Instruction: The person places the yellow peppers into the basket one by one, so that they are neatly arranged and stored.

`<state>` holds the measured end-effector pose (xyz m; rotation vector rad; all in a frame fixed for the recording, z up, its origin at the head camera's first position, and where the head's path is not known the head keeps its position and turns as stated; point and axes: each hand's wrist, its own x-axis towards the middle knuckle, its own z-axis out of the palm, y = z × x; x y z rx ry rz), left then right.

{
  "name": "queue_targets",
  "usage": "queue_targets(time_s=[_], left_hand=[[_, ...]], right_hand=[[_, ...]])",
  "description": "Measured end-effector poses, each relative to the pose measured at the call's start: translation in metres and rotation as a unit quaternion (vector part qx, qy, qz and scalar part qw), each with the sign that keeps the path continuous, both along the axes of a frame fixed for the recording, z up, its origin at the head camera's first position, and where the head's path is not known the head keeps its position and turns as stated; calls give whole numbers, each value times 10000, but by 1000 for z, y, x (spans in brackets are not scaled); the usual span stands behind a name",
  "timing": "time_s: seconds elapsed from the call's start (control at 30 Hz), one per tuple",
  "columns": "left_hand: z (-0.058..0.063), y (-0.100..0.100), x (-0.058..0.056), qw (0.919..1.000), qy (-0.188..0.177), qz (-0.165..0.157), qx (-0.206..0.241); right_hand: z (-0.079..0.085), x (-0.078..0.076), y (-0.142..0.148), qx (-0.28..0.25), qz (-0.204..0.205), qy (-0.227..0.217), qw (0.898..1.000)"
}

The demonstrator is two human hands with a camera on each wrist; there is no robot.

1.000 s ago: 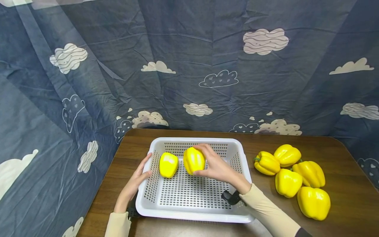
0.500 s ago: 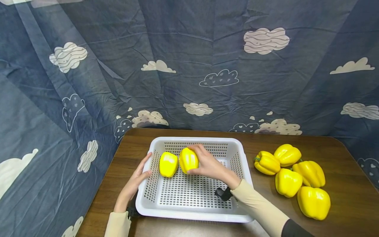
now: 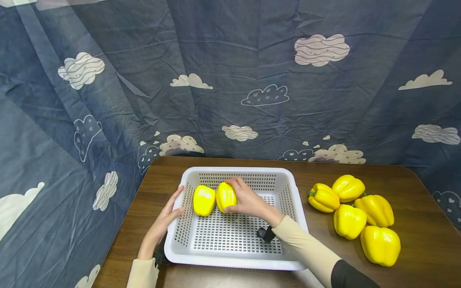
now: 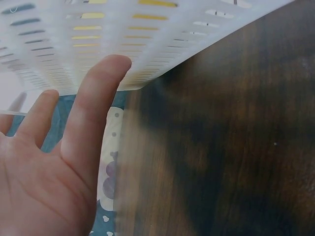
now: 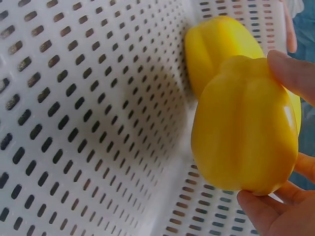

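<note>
The hands are set apart: a yellow bell pepper (image 3: 224,197) is pinched between the thumb and fingers of the right hand (image 3: 248,202), within a white perforated basket (image 3: 230,264) whose side is touched by the extended left hand (image 3: 163,220). A second pepper (image 3: 204,201) is contained between the hands; five loose peppers (image 3: 350,222) are grouped on the wooden table (image 3: 425,248), rightward of the right hand

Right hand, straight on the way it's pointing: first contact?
Likely the other yellow pepper in the white basket, met by the held pepper ahead of the right hand. They look very close; can't tell whether they touch.
</note>
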<state>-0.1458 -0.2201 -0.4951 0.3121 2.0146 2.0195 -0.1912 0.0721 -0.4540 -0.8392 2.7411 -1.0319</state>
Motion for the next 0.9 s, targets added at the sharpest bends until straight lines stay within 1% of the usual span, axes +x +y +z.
queue_targets(time_s=[0.23, 0.53, 0.63, 0.9], left_hand=[[-1, -1, 0, 10000, 8, 0, 28], [-1, 0, 0, 10000, -3, -6, 35], [-1, 0, 1, 10000, -13, 13, 16], [-1, 0, 0, 10000, -57, 36, 11]], right_hand=[[-11, 0, -4, 326, -32, 152, 9993], [-19, 1, -7, 525, -206, 277, 9980], [-21, 1, -8, 560, -243, 271, 9978], [-23, 0, -9, 402, -195, 327, 9985]])
